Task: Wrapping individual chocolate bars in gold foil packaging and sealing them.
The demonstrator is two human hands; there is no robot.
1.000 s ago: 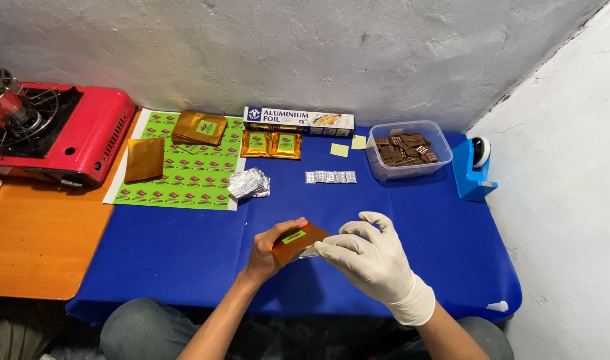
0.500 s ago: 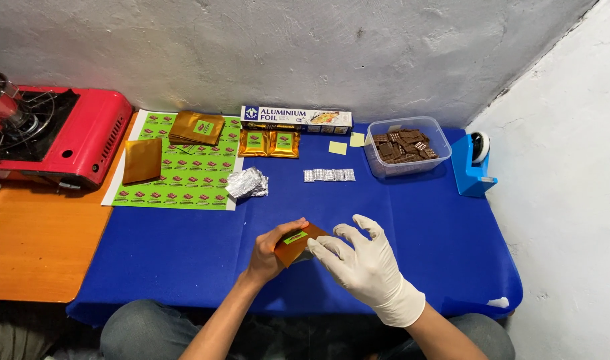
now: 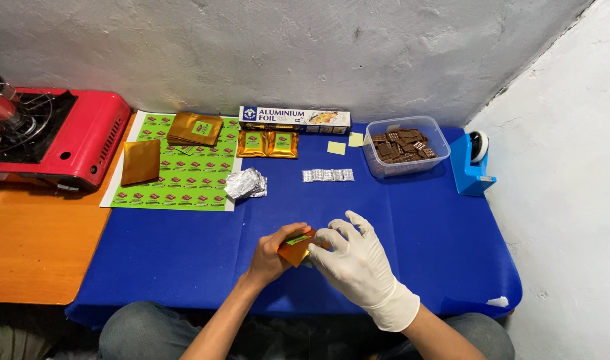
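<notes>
We see a blue counter cloth [image 3: 185,253], a red stove [image 3: 85,137], a white glove [image 3: 358,267], a gold pouch [image 3: 295,247] with a green label, and a green-patterned sticker sheet [image 3: 185,180]

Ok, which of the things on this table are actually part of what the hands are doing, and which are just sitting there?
In use:
- gold pouch, held by bare left hand and gloved right hand
- foil-wrapped pieces
- tub of chocolate
- pouch stack
- label sheet

Lying about:
- red stove
- foil box
- blue tape dispenser
- crumpled foil
</notes>
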